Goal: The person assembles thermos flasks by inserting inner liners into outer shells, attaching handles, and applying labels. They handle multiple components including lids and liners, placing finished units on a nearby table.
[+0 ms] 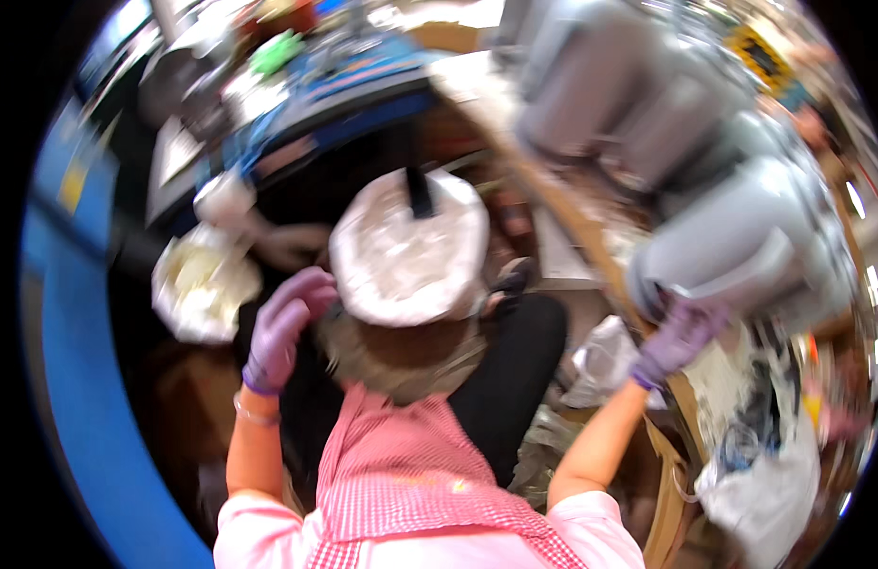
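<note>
Between my knees stands a round container [365, 302] lined with white plastic, with pale, shiny contents and a dark strip over its far rim. My left hand [287, 332], in a purple glove, is beside its left edge, fingers stretched out and holding nothing. Off to the right, my right hand [681, 339], gloved alike, reaches to the near end of a grey plastic housing [733, 232] lying on the bench. The fingers overlap the housing's lower edge, but motion blur hides whether they grip it.
More grey housings [591, 81] stand along the wooden bench [553, 194]. A white bag with pale yellowish contents [203, 284] sits left of the container. A blue panel [78, 379] borders the far left. White plastic bags [766, 493] hang or lie at the lower right.
</note>
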Motion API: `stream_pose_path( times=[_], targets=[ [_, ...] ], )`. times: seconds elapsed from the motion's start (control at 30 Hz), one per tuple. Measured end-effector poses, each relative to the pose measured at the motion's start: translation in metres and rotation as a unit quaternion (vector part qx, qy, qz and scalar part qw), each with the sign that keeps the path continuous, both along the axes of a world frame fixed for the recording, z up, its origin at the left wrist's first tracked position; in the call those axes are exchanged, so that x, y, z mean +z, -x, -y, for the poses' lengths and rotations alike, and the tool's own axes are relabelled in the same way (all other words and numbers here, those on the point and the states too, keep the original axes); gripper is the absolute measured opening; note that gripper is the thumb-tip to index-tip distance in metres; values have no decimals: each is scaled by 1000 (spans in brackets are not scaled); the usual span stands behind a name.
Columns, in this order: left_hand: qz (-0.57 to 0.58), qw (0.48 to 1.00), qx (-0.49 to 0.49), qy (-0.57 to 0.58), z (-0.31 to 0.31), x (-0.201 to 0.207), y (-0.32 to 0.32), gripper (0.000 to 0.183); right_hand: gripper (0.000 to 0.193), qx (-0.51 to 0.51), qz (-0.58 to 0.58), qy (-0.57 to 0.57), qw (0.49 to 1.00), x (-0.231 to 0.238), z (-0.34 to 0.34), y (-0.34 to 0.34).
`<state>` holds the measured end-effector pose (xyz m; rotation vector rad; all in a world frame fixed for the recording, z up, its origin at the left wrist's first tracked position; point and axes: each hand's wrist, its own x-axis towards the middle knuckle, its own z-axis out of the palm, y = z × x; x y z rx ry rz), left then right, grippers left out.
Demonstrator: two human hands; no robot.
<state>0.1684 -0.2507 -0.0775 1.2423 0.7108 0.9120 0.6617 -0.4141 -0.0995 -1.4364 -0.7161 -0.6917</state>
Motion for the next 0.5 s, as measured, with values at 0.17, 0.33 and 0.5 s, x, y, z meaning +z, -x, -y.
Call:
stream_pose_path(
  times=[0.17, 0.33, 0.5],
  targets=[
    [-44, 866, 458, 196, 74, -114, 229, 36, 45, -202, 84, 181, 959, -2, 38, -11],
    [216, 512, 682, 474, 273, -258, 343, 85, 41, -118, 256, 6, 959, -13, 31, 27],
    [199, 468, 714, 481, 389, -339, 318, 106, 34, 169, 59, 139, 974, -29, -18, 115]
  ],
)
